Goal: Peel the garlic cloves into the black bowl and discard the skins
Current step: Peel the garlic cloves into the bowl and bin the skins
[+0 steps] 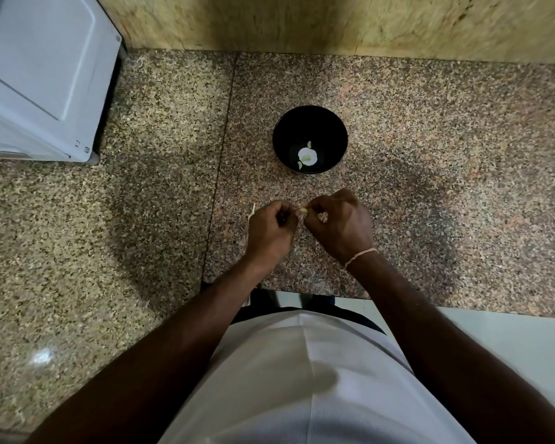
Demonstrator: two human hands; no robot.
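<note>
Step in hand: peeling. The person stands at the granite counter (pixel 430 155) with both hands close together just in front of the black bowl (pixel 310 116). The left hand (pixel 269 229) and the right hand (pixel 340 222) have their fingers curled, together pinching one small garlic clove (pixel 302 212) between them. The clove is held above the counter, near the bowl but not over it. A few pale peeled pieces (pixel 307 156) already lie in the bowl's bottom. A thin pale strip (pixel 252 210), probably skin, shows beside the left hand.

Next move, as judged: strip the remaining skin, carry the clove forward over the bowl, then let go of it. Where the skins go is not visible.
</note>
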